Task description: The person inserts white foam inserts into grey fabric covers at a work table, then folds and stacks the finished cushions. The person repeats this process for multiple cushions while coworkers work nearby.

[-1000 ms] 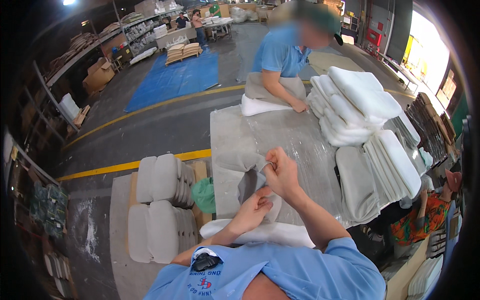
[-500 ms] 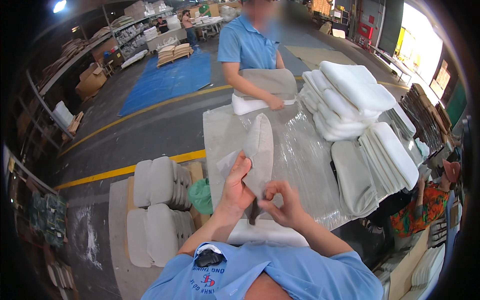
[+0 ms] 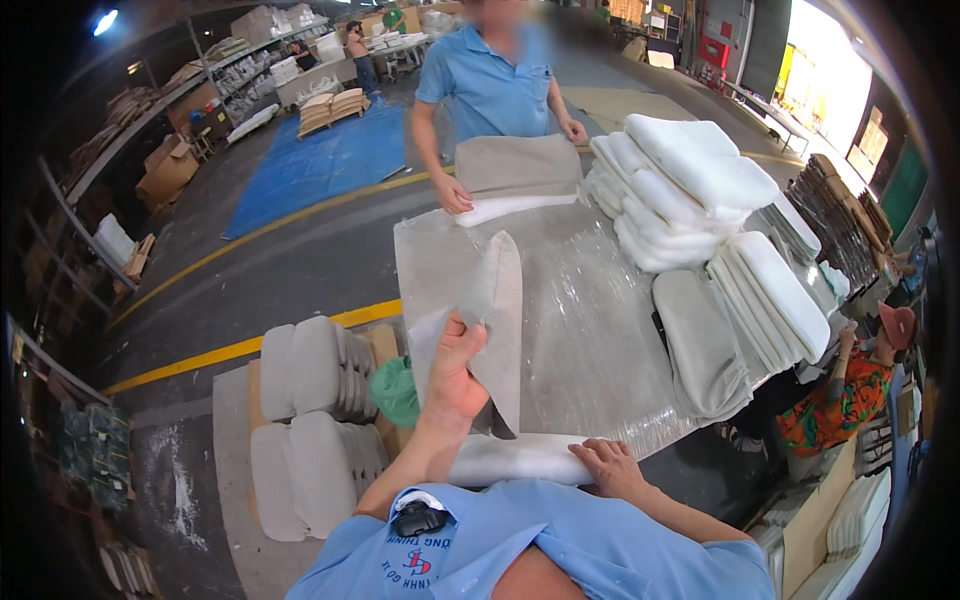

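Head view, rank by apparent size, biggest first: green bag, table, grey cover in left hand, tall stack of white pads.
1. Table
2. Tall stack of white pads
3. Grey cover in the left hand
4. Green bag

Cover looks nearer the camera than the stack, so their true order is unsure.

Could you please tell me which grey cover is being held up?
The grey cover upright in the left hand; the others rest at the right and before the co-worker.

Left hand [image 3: 457, 375] raised in a grip; right hand [image 3: 608, 464] low, palm down
Left thumb points upward, the left forearm [image 3: 405, 475] slanting up and inward; right fingers lie extended, the right forearm [image 3: 690, 515] angled inward near the torso.
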The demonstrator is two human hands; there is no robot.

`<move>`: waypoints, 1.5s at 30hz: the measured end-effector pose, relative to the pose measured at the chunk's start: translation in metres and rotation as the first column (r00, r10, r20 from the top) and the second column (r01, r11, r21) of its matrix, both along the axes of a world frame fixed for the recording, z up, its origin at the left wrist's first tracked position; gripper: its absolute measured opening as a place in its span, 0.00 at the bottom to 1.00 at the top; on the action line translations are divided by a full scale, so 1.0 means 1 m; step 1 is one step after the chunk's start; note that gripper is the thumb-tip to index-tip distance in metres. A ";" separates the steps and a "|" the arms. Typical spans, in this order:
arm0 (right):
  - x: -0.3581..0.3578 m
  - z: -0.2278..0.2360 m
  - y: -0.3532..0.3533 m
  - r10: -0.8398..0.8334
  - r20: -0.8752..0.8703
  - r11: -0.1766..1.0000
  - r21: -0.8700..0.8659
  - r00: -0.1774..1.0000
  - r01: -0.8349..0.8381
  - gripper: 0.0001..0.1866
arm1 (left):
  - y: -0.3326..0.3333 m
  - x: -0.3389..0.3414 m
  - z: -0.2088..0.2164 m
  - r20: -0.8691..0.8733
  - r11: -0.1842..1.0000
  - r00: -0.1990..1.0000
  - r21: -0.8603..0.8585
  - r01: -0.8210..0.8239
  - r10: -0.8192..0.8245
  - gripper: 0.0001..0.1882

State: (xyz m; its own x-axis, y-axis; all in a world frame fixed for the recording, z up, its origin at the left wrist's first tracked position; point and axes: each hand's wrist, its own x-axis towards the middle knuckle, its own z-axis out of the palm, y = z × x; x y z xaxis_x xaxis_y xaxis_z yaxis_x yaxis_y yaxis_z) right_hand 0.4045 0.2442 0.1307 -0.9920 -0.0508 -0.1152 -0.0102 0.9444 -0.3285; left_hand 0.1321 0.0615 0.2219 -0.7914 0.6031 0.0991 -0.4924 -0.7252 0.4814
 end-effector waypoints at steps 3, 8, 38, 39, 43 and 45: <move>-0.001 -0.010 -0.002 -0.046 -0.077 0.999 -0.028 0.996 0.044 0.41 | -0.005 0.003 0.001 -0.057 0.993 0.995 -0.083 -0.088 0.083 0.15; -0.014 -0.015 -0.005 -0.100 -0.129 0.995 -0.014 0.987 0.099 0.33 | -0.023 -0.008 -0.009 0.018 0.988 0.995 -0.116 -0.097 0.100 0.16; -0.040 0.018 0.055 0.066 0.117 0.888 -0.459 0.991 -0.005 0.35 | -0.021 -0.016 -0.008 -0.081 0.977 0.996 -0.207 -0.051 0.035 0.21; -0.059 0.030 0.069 0.072 0.159 0.809 -0.587 0.985 0.035 0.35 | -0.024 -0.015 -0.008 -0.086 0.981 0.996 -0.191 -0.026 0.010 0.21; -0.149 0.045 0.115 -0.115 0.069 0.465 -0.878 0.991 0.115 0.30 | -0.020 -0.004 -0.007 -0.084 0.985 0.990 -0.136 0.103 -0.115 0.19; -0.194 0.057 0.122 -0.153 -0.118 0.351 -0.935 0.981 -0.058 0.30 | -0.018 -0.003 -0.007 -0.093 0.980 0.980 -0.110 0.167 -0.178 0.20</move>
